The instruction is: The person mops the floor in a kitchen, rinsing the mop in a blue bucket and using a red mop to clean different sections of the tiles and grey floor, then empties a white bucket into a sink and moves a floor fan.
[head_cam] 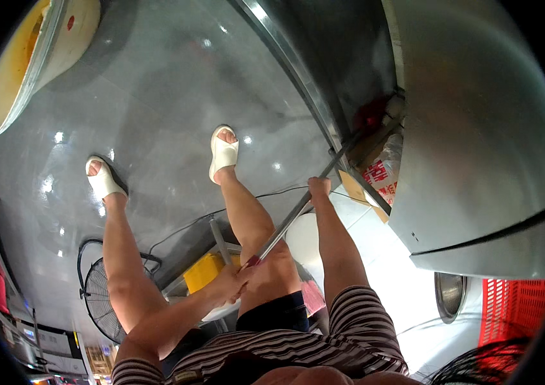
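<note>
A long metal pole (284, 224) runs slantwise across the view. My left hand (234, 285) is closed around its near end, by a dark red part, over my lap. Farther along the shaft, my right hand (319, 186) grips the pole. Its far end reaches into the dark gap beneath a steel unit, beside a dark red thing (371, 115) that is too dim to name. Near that end lie a clear plastic bag with red print (384, 173) and a piece of cardboard (355, 188).
A large whitish bucket (68, 45) with yellow inside stands at upper left. A black floor fan (101, 293) is by my left leg, with a cable (190, 222) across the floor. A yellow container (205, 272), a steel bowl (450, 296) and a red plastic basket (513, 308) are around.
</note>
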A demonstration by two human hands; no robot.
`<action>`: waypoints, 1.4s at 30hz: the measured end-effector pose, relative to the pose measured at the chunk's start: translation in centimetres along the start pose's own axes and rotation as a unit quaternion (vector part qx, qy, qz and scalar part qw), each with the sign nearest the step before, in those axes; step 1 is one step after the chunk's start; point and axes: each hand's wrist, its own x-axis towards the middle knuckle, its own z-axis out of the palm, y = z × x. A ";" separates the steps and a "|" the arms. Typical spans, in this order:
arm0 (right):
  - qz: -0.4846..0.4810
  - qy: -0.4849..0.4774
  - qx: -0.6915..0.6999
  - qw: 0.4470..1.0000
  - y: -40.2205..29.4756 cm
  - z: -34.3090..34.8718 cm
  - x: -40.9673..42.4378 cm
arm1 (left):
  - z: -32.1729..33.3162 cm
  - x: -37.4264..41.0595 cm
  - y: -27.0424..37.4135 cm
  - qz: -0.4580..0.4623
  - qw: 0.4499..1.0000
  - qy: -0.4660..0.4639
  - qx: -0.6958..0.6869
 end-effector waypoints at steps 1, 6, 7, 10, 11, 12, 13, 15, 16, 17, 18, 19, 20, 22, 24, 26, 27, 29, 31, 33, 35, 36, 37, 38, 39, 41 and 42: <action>-0.017 -0.004 0.009 1.000 -0.7 0.5 -1.4 | -0.4 -1.3 -0.2 -0.019 0.999 -0.003 -0.026; -0.059 -0.054 0.094 0.992 -8.6 -0.6 -5.9 | -0.9 -4.8 -2.0 0.037 0.996 0.007 -0.076; -0.081 -0.054 0.096 0.991 -10.1 -0.7 -6.3 | -1.0 -4.6 -2.2 0.052 0.993 -0.013 -0.105; -0.137 -0.074 0.145 0.977 -15.3 -0.2 -7.9 | -0.8 -4.2 -3.1 0.128 0.984 -0.014 -0.123; -0.155 -0.067 0.156 0.973 -16.9 0.3 -8.3 | -0.8 -3.8 -3.2 0.149 0.977 -0.023 -0.148; -0.193 -0.064 0.106 0.973 -19.7 0.6 -9.9 | -0.8 -3.4 -3.4 0.171 0.969 -0.029 -0.177; -0.229 -0.059 0.058 0.970 -22.9 0.6 -11.8 | -0.9 -3.1 -3.2 0.192 0.960 -0.034 -0.203; -0.331 -0.079 0.036 0.940 -27.7 1.1 -13.9 | -0.6 -2.9 -1.7 0.213 0.953 -0.013 -0.213; -0.364 -0.058 0.030 0.929 -29.9 1.6 -14.4 | -0.6 -2.6 -1.0 0.235 0.949 -0.013 -0.211; -0.397 -0.038 0.024 0.917 -31.9 2.1 -14.9 | -0.5 -2.2 -0.3 0.258 0.943 -0.012 -0.209; -0.404 -0.065 0.000 0.912 -34.1 2.3 -16.5 | -0.6 -1.5 0.6 0.252 0.944 0.002 -0.215; -0.408 -0.088 -0.022 0.908 -35.6 2.1 -17.2 | -0.5 -0.8 1.4 0.245 0.943 -0.004 -0.226; -0.411 -0.081 -0.031 0.908 -36.0 2.4 -16.6 | -0.3 -0.2 2.1 0.238 0.942 -0.010 -0.237; -0.417 -0.063 -0.046 0.905 -36.7 3.0 -15.1 | 0.3 0.5 3.1 0.226 0.941 -0.046 -0.247; -0.417 -0.092 -0.032 0.904 -35.5 3.0 -13.4 | 0.7 1.8 2.8 0.246 0.949 -0.017 -0.194; -0.425 -0.088 -0.026 0.901 -33.1 2.6 -10.1 | 1.8 2.4 2.2 0.236 0.960 0.000 -0.153; -0.416 -0.087 -0.009 0.905 -31.7 2.3 -8.5 | 2.1 2.6 2.0 0.221 0.965 0.006 -0.139; -0.393 -0.069 0.050 0.915 -28.1 1.4 -4.6 | 1.9 2.9 2.2 0.194 0.975 0.012 -0.104; -0.339 -0.087 0.108 0.931 -24.9 0.2 -2.7 | 1.9 3.0 1.9 0.174 0.982 0.017 -0.078; -0.258 -0.082 0.148 0.951 -21.7 -0.3 -1.5 | 1.7 2.8 1.8 0.136 0.988 0.028 -0.061; -0.202 -0.051 0.136 0.969 -18.5 -0.8 -0.9 | 1.2 2.3 1.7 0.101 0.993 0.019 -0.066; -0.174 -0.035 0.131 0.975 -16.9 -1.1 -0.7 | 0.9 1.7 1.4 0.083 0.993 0.005 -0.083; -0.153 -0.042 0.131 0.979 -15.0 -1.3 -0.6 | 0.6 1.1 1.1 0.067 0.993 -0.007 -0.101; -0.133 -0.048 0.130 0.981 -13.1 -1.3 -0.7 | 0.4 0.1 0.7 0.052 0.994 -0.005 -0.099; -0.111 -0.046 0.103 0.987 -11.3 -1.2 -1.3 | 0.2 -1.0 0.1 0.040 0.994 -0.002 -0.098; -0.098 -0.053 0.048 0.993 -6.4 -1.0 -2.0 | 0.0 -3.6 -1.3 0.014 0.996 0.009 -0.087; -0.109 -0.066 0.019 0.992 -3.9 -0.7 -2.4 | -0.2 -4.9 -2.4 0.002 0.997 0.020 -0.079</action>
